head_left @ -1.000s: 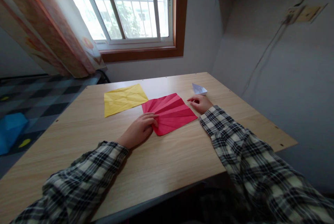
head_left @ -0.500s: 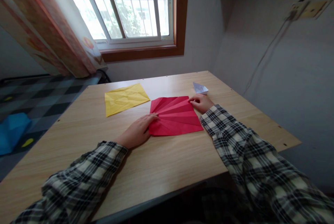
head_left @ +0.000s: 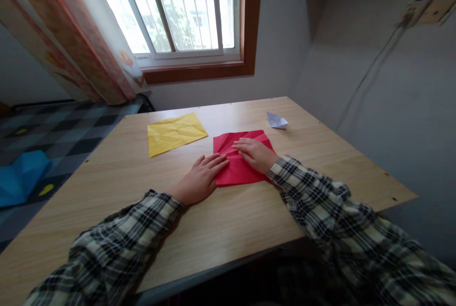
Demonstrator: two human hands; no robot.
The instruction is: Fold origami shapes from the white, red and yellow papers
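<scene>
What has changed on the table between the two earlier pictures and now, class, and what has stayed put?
The right hand moved from the far right corner of the red paper onto its middle and lies flat there. The left hand slid a little further onto the sheet's left edge. The red paper turned to sit squarer. The yellow paper and small white folded paper stayed in place on the table.

A yellow paper [head_left: 176, 131] and small white folded paper [head_left: 277, 120] lie on the table [head_left: 228, 220].

Three pieces of paper on one wooden table [head_left: 249, 230]: one red sheet [head_left: 239, 173], one yellow sheet [head_left: 176, 132], one small folded white piece [head_left: 277, 120]. Two hands on the red sheet: left hand [head_left: 200, 180], right hand [head_left: 255, 153]. One window [head_left: 178, 11], one curtain [head_left: 71, 35].
</scene>
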